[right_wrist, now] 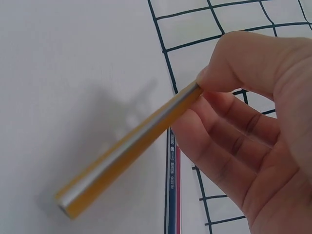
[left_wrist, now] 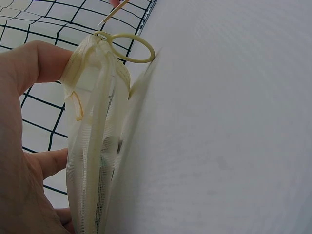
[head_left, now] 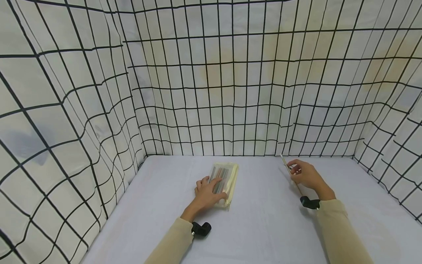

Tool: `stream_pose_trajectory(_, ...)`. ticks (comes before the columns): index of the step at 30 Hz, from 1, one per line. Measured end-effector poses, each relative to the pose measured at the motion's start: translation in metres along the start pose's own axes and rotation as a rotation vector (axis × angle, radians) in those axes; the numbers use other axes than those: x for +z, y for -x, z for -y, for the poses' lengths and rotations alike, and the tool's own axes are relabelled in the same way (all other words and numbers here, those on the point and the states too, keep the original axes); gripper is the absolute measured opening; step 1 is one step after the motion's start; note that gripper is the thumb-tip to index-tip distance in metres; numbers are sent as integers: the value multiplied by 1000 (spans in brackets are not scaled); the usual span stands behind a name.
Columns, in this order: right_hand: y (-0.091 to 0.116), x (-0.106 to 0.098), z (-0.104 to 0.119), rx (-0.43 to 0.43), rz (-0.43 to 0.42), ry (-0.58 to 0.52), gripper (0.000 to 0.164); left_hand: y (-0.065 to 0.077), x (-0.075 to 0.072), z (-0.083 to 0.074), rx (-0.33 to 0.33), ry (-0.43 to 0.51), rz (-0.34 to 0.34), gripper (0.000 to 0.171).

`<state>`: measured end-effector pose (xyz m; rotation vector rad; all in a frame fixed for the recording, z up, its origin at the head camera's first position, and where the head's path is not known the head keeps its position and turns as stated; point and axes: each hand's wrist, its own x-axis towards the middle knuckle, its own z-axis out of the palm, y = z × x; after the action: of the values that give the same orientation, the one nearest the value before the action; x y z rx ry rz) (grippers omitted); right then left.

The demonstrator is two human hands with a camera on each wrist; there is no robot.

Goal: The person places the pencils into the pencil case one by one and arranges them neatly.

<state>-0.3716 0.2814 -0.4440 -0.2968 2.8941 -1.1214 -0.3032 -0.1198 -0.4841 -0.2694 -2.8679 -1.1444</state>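
Cream mesh forms the pouch (head_left: 233, 179), probably soft and light, best lifted by its edges; the left hand (head_left: 207, 195) rests on it, fingers spread. Well right of the pouch, the right hand (head_left: 308, 176) pinches a pencil (right_wrist: 131, 151), likely stiff, light and easiest held mid-shaft.

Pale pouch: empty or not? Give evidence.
Not empty: the pouch shows several thin sticks through its see-through face in the head view.
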Motion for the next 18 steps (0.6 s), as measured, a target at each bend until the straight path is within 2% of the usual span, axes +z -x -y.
stream_pose_trajectory(11, 0, 4, 8, 33, -16, -82, 47, 1, -1, -1, -2, 1, 1, 79)
stream_pose_trajectory(18, -3, 8, 13, 32, -19, -209, 49, 1, -1, -2, -5, -2, 1, 78)
